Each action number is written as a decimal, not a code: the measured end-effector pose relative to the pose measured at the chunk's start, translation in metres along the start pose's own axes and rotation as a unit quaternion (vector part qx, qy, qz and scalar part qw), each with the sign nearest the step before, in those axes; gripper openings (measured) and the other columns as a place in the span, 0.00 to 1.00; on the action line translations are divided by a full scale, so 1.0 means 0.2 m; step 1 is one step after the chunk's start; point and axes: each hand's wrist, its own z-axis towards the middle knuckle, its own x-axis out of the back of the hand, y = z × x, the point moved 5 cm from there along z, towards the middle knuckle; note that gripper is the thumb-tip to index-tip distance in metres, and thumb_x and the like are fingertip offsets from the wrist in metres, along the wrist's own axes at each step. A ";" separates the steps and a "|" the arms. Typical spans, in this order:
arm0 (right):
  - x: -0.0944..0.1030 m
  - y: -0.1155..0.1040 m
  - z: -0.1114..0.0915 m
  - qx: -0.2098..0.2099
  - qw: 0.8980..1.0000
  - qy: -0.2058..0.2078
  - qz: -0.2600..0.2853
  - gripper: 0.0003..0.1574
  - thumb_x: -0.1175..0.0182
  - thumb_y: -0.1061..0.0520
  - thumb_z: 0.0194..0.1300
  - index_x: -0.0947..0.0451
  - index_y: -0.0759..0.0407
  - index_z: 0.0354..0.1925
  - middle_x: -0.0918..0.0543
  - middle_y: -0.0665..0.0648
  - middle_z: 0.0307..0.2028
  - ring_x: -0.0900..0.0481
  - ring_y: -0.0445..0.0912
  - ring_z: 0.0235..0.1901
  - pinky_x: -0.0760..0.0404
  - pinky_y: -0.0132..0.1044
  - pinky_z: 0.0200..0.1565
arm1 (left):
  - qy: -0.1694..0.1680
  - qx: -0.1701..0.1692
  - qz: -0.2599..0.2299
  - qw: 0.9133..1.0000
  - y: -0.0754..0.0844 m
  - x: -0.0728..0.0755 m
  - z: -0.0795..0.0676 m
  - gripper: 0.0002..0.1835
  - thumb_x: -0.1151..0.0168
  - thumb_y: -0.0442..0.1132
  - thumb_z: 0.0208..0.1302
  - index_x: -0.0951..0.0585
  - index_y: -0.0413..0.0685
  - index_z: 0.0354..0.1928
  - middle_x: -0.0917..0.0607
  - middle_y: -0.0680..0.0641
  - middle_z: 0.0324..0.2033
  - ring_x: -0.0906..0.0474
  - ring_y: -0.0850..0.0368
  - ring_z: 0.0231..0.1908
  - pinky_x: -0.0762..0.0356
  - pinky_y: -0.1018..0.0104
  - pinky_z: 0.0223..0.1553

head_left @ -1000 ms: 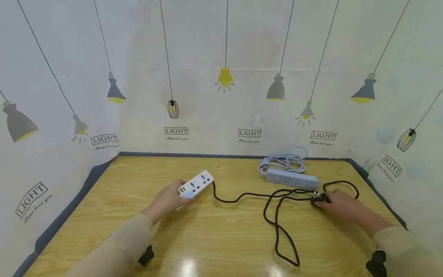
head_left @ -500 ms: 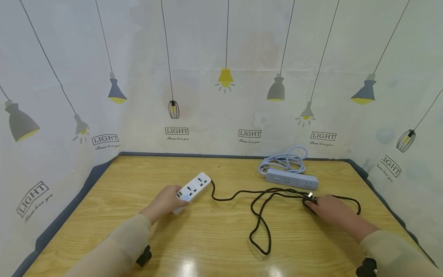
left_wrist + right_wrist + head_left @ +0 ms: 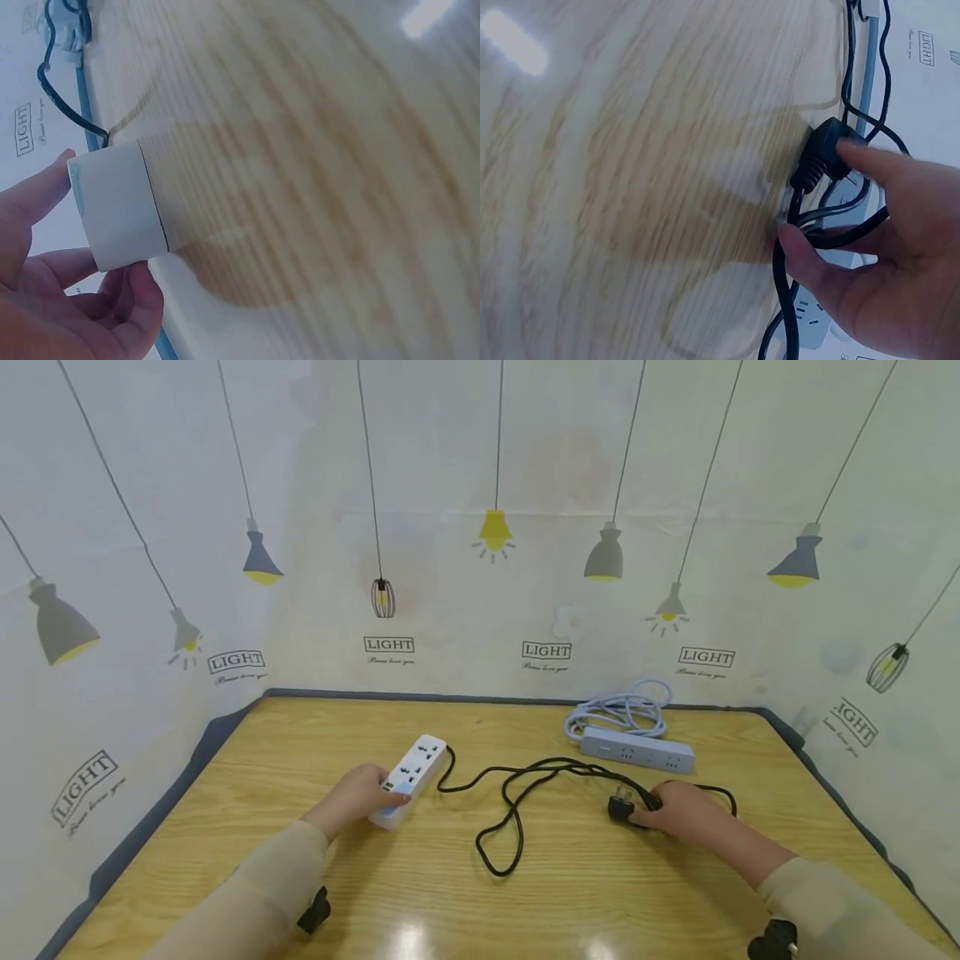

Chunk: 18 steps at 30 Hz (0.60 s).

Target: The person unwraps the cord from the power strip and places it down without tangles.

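Observation:
In the head view my left hand [image 3: 362, 800] grips the near end of a white power strip [image 3: 418, 762], thumb across its top. The left wrist view shows the strip's blank white end [image 3: 120, 206] between thumb and fingers, close over the table. A black cord [image 3: 487, 771] runs from the strip's far end to the right in loose loops. My right hand [image 3: 686, 810] holds the gathered cord near its black plug [image 3: 621, 807], whose metal pins point up. In the right wrist view a fingertip touches the plug [image 3: 826, 146], and cord strands pass between thumb and fingers.
Behind my right hand lies a pale blue power strip [image 3: 637, 750], its own blue cord [image 3: 622, 714] coiled at the table's back edge. A wood-grain table [image 3: 420, 893] is walled by a lamp-printed sheet [image 3: 465, 602] on three sides.
My right hand has moved left with the plug and cord, drawing the loops left across the table. My left hand has turned the white strip a little more upright in the head view.

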 end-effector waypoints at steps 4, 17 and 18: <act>-0.03 -0.04 0.01 0.015 1.000 0.002 0.013 0.24 0.31 0.44 0.58 0.23 0.64 0.28 0.24 0.55 0.22 0.29 0.45 0.21 0.29 0.40 0.26 | 0.001 0.000 0.007 1.000 -0.01 0.01 0.00 0.23 0.28 0.45 0.57 0.20 0.33 0.46 0.18 0.45 0.37 0.23 0.52 0.37 0.23 0.57 0.41; -0.12 -0.31 0.06 0.068 0.997 0.033 -0.035 0.19 0.32 0.47 0.60 0.23 0.62 0.30 0.27 0.57 0.33 0.30 0.46 0.26 0.31 0.42 0.30 | 0.021 0.000 0.015 1.000 0.02 0.01 -0.02 0.25 0.26 0.44 0.53 0.20 0.33 0.48 0.17 0.44 0.40 0.23 0.51 0.39 0.23 0.54 0.44; -0.13 -0.33 0.07 0.067 0.996 0.034 -0.037 0.19 0.32 0.47 0.60 0.23 0.63 0.30 0.27 0.57 0.33 0.31 0.46 0.26 0.31 0.42 0.29 | 0.021 0.001 0.015 1.000 0.02 0.02 -0.02 0.25 0.26 0.44 0.54 0.20 0.33 0.48 0.17 0.44 0.40 0.23 0.51 0.39 0.23 0.54 0.43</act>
